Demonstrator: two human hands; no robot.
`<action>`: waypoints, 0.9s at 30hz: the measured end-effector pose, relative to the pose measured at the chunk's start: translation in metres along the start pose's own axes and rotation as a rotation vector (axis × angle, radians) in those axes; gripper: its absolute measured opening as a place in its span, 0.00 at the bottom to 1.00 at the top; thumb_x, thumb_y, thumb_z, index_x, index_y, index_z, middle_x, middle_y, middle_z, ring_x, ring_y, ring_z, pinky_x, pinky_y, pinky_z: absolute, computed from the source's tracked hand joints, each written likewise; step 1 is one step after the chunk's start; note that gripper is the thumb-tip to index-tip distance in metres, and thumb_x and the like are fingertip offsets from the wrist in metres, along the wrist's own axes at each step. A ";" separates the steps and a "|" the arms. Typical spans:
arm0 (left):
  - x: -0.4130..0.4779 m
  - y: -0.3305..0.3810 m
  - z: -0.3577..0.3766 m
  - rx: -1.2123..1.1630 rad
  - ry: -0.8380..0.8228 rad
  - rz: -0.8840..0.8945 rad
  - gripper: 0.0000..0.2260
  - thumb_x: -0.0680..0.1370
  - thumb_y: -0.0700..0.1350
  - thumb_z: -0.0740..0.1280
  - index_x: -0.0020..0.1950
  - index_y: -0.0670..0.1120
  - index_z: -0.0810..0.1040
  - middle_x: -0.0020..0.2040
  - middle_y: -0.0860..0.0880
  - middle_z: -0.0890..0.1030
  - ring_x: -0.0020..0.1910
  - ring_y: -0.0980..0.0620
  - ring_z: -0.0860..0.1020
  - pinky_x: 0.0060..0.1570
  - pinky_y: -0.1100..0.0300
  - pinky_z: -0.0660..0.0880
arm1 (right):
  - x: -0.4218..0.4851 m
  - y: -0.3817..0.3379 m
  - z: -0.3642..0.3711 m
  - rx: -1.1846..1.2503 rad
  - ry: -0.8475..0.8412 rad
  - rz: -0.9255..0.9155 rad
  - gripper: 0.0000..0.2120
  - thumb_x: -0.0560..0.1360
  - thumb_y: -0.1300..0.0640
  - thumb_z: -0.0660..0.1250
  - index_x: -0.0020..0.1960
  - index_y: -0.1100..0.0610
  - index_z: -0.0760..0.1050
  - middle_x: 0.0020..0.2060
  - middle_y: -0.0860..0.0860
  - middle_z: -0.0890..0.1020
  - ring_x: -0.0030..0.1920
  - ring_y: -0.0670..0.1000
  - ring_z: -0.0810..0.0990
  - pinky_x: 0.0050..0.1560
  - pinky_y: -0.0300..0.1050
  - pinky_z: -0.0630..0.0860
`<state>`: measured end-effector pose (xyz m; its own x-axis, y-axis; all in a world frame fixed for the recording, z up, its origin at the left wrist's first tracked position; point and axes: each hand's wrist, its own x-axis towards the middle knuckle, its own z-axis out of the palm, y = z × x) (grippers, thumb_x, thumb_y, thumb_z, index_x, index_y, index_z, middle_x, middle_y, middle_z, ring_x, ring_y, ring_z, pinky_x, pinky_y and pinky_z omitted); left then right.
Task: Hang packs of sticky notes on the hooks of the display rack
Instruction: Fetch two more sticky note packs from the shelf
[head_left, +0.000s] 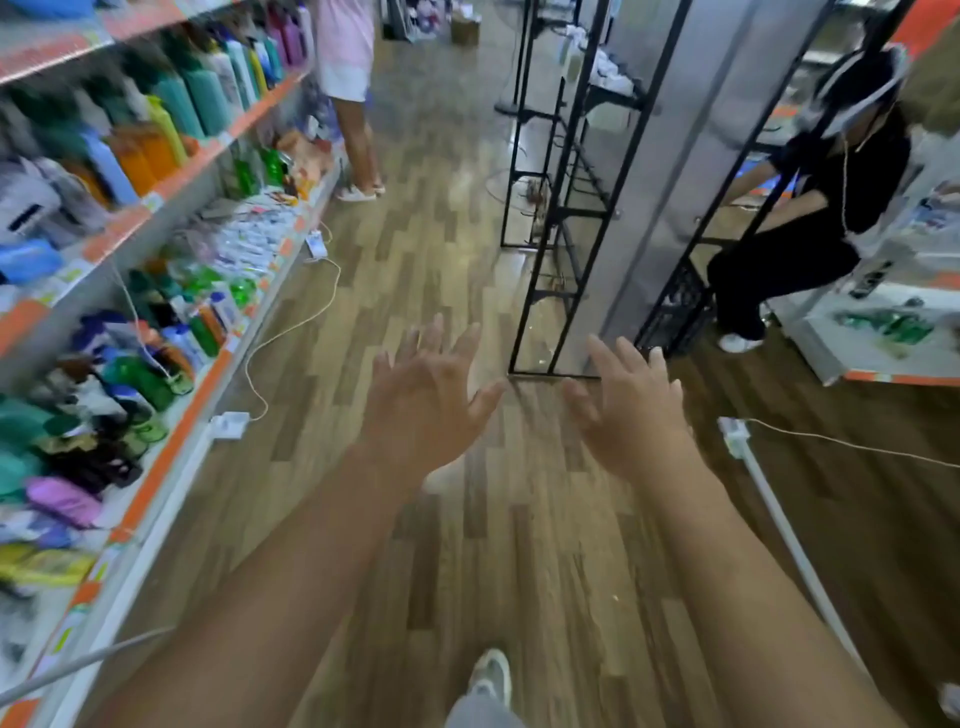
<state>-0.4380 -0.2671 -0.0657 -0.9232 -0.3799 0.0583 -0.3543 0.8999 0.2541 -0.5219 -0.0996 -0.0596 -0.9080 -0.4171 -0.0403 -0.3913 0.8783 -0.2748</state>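
Two hands are held out in front of the body over the wooden floor (519, 545), both spread with the fingers apart and nothing held in either. The left hand (423, 402) and the right hand (631, 410) are near each other but not touching, palms turned down and forward. No pack of sticky notes can be made out anywhere in the view; where they lie cannot be told. A black metal display rack (558, 208) is seen ahead and slightly to the right, its frame standing on the floor beside a grey panel (670, 171); a few thin hooks seem to project from it, though the blur leaves this uncertain. Nothing appears to hang on it yet. To the left, store shelves (171, 291) are filled with bottles and packets, and a white cable (291, 332) is trailed across the floor. A seated person in black (810, 223) is visible behind the rack, and another person stands further down the aisle.

The task is judged to be at its very start, during the approach, with no pack yet picked up. The next move calls for the packs to be found and one taken between the fingers, then brought to the rack with its hanging hole lined up to a hook.
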 end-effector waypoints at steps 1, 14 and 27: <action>0.018 0.000 -0.003 0.009 0.006 -0.008 0.30 0.80 0.62 0.54 0.79 0.54 0.53 0.80 0.44 0.54 0.78 0.43 0.55 0.73 0.41 0.56 | 0.021 0.002 -0.003 0.002 -0.002 -0.019 0.28 0.81 0.43 0.53 0.79 0.49 0.51 0.77 0.52 0.56 0.77 0.62 0.47 0.73 0.65 0.50; 0.291 -0.031 -0.021 -0.047 0.079 -0.114 0.32 0.79 0.66 0.49 0.80 0.56 0.50 0.80 0.45 0.51 0.79 0.40 0.48 0.74 0.38 0.49 | 0.302 -0.034 -0.030 -0.052 0.038 -0.139 0.31 0.81 0.43 0.56 0.79 0.51 0.49 0.77 0.54 0.57 0.77 0.62 0.50 0.73 0.64 0.52; 0.590 -0.110 -0.059 -0.102 0.125 0.041 0.30 0.79 0.65 0.50 0.79 0.56 0.52 0.80 0.46 0.52 0.79 0.41 0.50 0.75 0.39 0.49 | 0.570 -0.118 -0.071 0.065 0.231 -0.159 0.30 0.81 0.49 0.59 0.79 0.53 0.52 0.75 0.52 0.61 0.75 0.52 0.58 0.72 0.43 0.53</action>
<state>-0.9350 -0.6023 -0.0026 -0.9084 -0.3730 0.1888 -0.2941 0.8911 0.3455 -1.0040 -0.4246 0.0179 -0.8490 -0.4774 0.2264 -0.5278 0.7860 -0.3218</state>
